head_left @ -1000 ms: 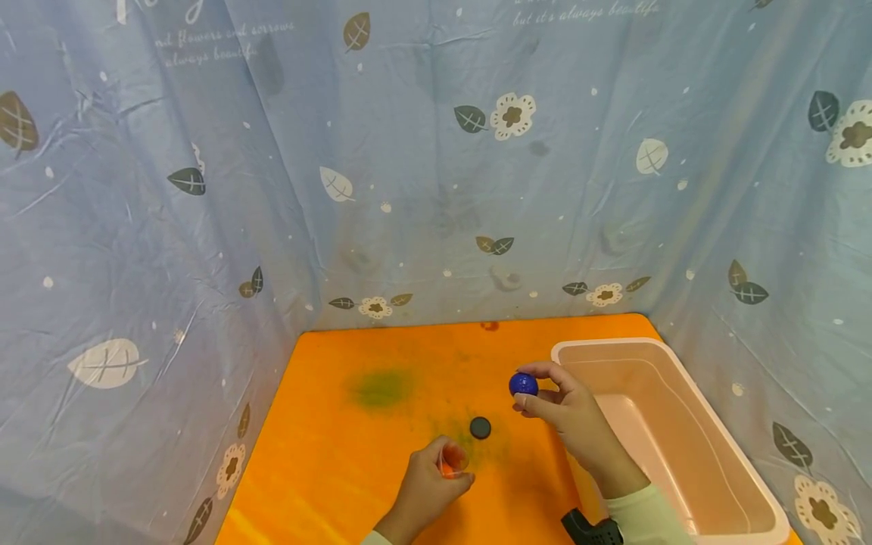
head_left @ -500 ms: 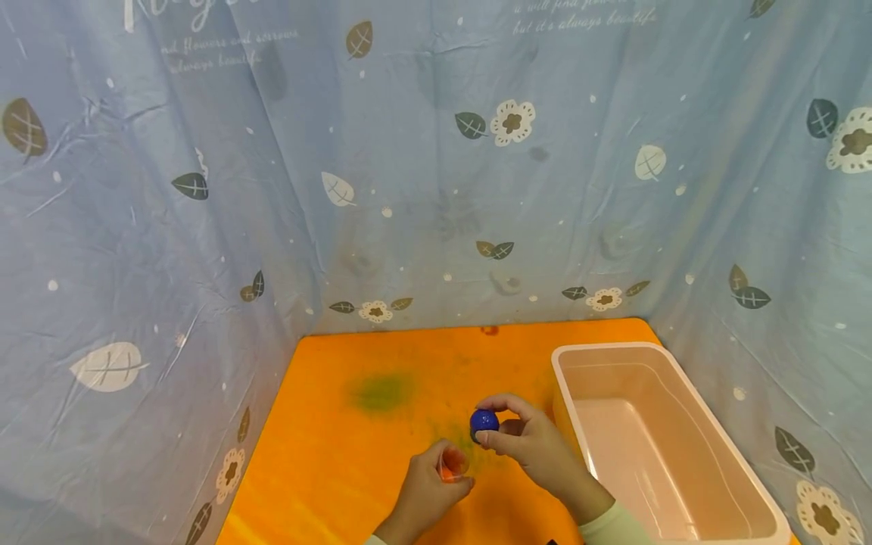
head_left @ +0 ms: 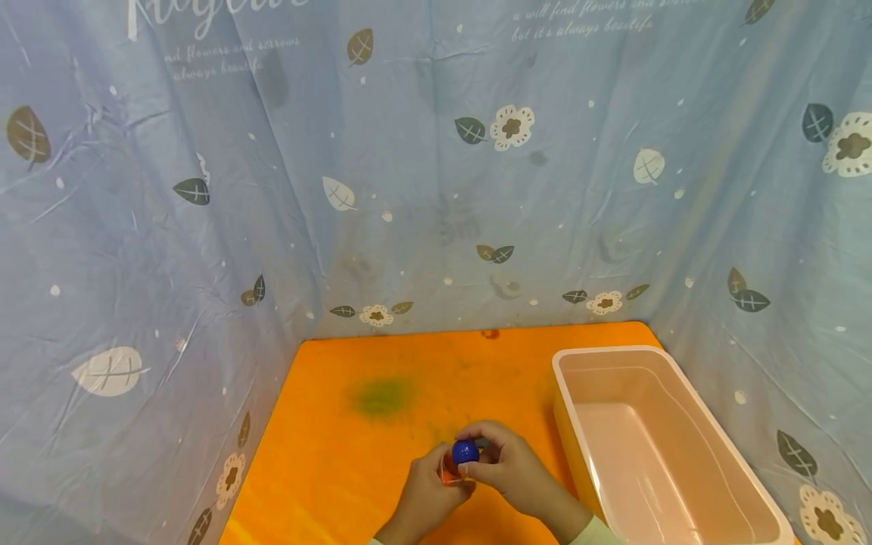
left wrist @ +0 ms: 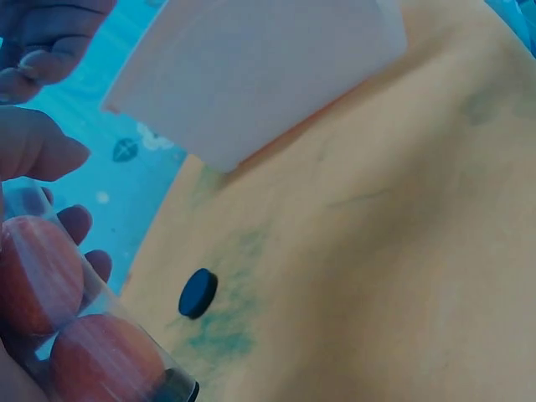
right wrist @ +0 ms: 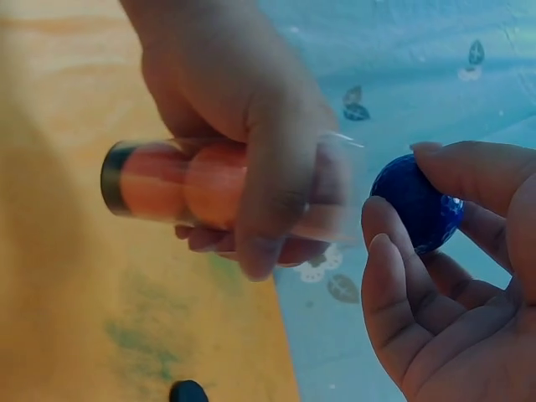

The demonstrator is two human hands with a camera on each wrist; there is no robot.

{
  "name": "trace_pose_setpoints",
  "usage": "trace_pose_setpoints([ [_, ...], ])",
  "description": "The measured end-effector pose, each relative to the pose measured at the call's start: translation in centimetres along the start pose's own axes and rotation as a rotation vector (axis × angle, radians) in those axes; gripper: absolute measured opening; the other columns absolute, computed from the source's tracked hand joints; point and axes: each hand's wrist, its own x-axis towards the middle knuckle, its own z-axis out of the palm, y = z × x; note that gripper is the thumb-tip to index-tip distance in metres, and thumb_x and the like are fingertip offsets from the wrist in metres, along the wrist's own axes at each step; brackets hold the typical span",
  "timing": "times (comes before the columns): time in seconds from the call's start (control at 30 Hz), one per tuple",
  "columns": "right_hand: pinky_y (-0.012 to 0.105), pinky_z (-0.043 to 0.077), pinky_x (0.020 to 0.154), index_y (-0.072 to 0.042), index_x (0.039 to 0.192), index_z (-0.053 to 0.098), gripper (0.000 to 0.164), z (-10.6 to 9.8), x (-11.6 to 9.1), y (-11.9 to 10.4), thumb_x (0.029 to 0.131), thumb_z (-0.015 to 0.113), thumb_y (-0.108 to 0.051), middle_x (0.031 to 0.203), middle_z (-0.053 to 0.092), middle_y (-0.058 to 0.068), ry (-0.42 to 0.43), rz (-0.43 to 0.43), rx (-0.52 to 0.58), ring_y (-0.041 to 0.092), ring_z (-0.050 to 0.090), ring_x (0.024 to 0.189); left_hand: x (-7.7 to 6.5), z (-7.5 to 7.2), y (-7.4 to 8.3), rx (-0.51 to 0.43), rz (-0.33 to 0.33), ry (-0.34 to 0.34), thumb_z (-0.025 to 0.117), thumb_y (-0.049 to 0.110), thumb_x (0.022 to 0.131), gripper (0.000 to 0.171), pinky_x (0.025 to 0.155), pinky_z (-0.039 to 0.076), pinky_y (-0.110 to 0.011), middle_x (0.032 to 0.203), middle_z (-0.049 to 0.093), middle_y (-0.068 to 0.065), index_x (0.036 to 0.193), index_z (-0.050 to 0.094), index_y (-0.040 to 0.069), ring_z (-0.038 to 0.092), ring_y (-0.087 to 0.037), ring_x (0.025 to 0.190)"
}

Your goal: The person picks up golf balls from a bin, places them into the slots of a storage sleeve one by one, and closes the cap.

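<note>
My left hand [head_left: 428, 496] grips a clear tube [right wrist: 335, 197] with a black end cap [right wrist: 115, 178]. Inside it, two orange balls [left wrist: 105, 360] lie one behind the other at the capped end. Between thumb and fingertips my right hand [head_left: 518, 471] pinches a dimpled blue golf ball [right wrist: 416, 205]. That ball sits right at the tube's open mouth, overlapping it in the head view and a small gap off in the right wrist view. A loose black cap [left wrist: 198, 293] lies on the table, hidden by my right hand in the head view.
A pale pink plastic tub [head_left: 572, 401] stands on the right of the orange table [head_left: 327, 439]. Blue patterned curtains [head_left: 409, 151] close in the back and both sides. Green stains [head_left: 381, 396] mark the tabletop.
My right hand has carried the blue golf ball left and down from near the tub to the tube's mouth. The left hand stays almost in place with the tube.
</note>
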Motion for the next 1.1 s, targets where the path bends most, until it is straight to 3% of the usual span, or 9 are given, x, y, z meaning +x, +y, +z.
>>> trace_pose_setpoints([
  [0.3, 0.033, 0.053, 0.072, -0.012, 0.118, 0.061, 0.031, 0.4, 0.1, 0.3, 0.089, 0.07, -0.019, 0.115, 0.057, 0.008, -0.006, 0.004, -0.062, 0.031, 0.058, 0.086, 0.0, 0.0, -0.2, -0.018, 0.032, -0.003, 0.074, 0.009, 0.081, 0.025, 0.069, 0.055, -0.03, 0.095, 0.068, 0.004, 0.101, 0.065, 0.022, 0.066, -0.015, 0.081],
  [0.43, 0.033, 0.053, 0.072, -0.013, 0.119, 0.061, 0.032, 0.4, 0.1, 0.5, 0.089, 0.07, -0.02, 0.116, 0.057, 0.008, -0.012, 0.017, -0.07, 0.03, 0.058, 0.085, -0.2, -0.1, 1.1, -0.012, 0.042, 0.0, 0.073, 0.006, 0.081, 0.027, 0.067, 0.055, -0.03, 0.094, 0.068, 0.003, 0.104, 0.066, 0.019, 0.065, -0.013, 0.078],
  [0.63, 0.034, 0.053, 0.07, -0.013, 0.12, 0.06, 0.032, 0.3, 0.0, 0.7, 0.09, 0.069, -0.019, 0.115, 0.059, 0.01, 0.035, 0.021, -0.071, 0.027, 0.059, 0.08, -0.4, -0.6, 3.2, 0.014, 0.021, 0.0, 0.074, 0.002, 0.079, 0.024, 0.057, 0.053, -0.028, 0.082, 0.066, -0.002, 0.095, 0.063, 0.017, 0.061, -0.011, 0.066],
  [0.77, 0.033, 0.052, 0.069, -0.017, 0.117, 0.06, 0.03, 0.1, -0.2, 1.0, 0.089, 0.07, -0.02, 0.113, 0.059, 0.008, 0.086, 0.033, -0.087, 0.027, 0.058, 0.079, -0.4, -0.5, 2.2, -0.002, 0.0, 0.003, 0.075, 0.001, 0.077, 0.024, 0.059, 0.054, -0.029, 0.084, 0.065, -0.005, 0.094, 0.061, 0.012, 0.063, -0.014, 0.069],
  [0.93, 0.034, 0.051, 0.069, -0.017, 0.118, 0.058, 0.032, -0.5, -0.5, 2.1, 0.088, 0.07, -0.021, 0.115, 0.056, 0.007, 0.141, 0.094, -0.063, 0.026, 0.055, 0.079, -0.2, -0.2, 0.0, 0.009, -0.053, 0.008, 0.079, 0.012, 0.077, 0.026, 0.06, 0.053, -0.029, 0.086, 0.065, -0.002, 0.097, 0.062, 0.015, 0.062, -0.014, 0.07],
  [1.1, 0.036, 0.052, 0.07, -0.014, 0.117, 0.058, 0.032, -1.3, -1.1, 4.0, 0.088, 0.07, -0.022, 0.114, 0.055, 0.01, 0.228, 0.164, -0.061, 0.026, 0.055, 0.078, -0.1, -0.2, -0.4, 0.013, -0.087, 0.01, 0.08, 0.017, 0.077, 0.027, 0.061, 0.053, -0.028, 0.089, 0.065, -0.004, 0.097, 0.063, 0.016, 0.064, -0.016, 0.073],
])
